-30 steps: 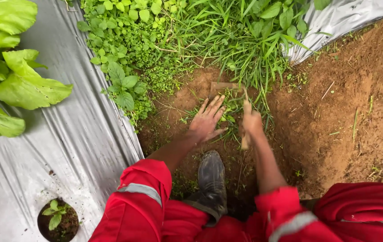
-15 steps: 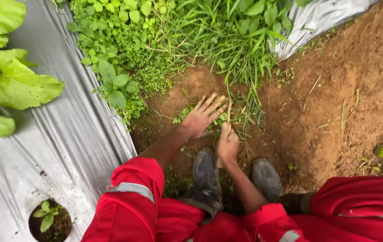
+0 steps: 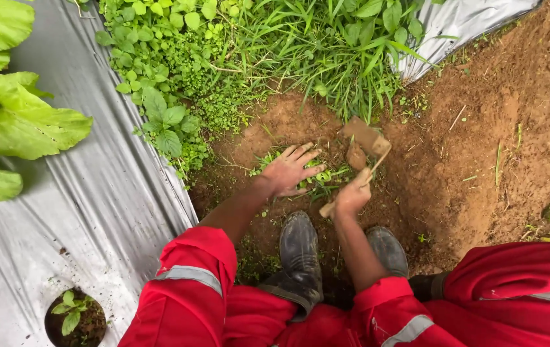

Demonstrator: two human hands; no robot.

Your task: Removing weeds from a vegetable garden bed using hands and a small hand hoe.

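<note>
The right hand point(image 3: 353, 196) is clenched round the wooden handle of a small hoe point(image 3: 366, 137), whose soil-caked blade sits at one o'clock from the fist, tilted above the bare brown soil point(image 3: 480, 148). The handle's lower end pokes out at seven o'clock below the fist; the rest of the shaft is hidden by the fingers. The left hand point(image 3: 291, 169), at nine o'clock from the right, is released, its fingers spread flat on a low clump of weeds point(image 3: 322, 175) that it partly covers. At six o'clock from the hands stand two muddy dark boots point(image 3: 299, 247), the right one half hidden behind the forearm. Red sleeves with grey reflective bands are cut off by the lower edge. Silver plastic mulch point(image 3: 95, 212) lies at nine o'clock, tall grass point(image 3: 326, 51) at twelve.
</note>
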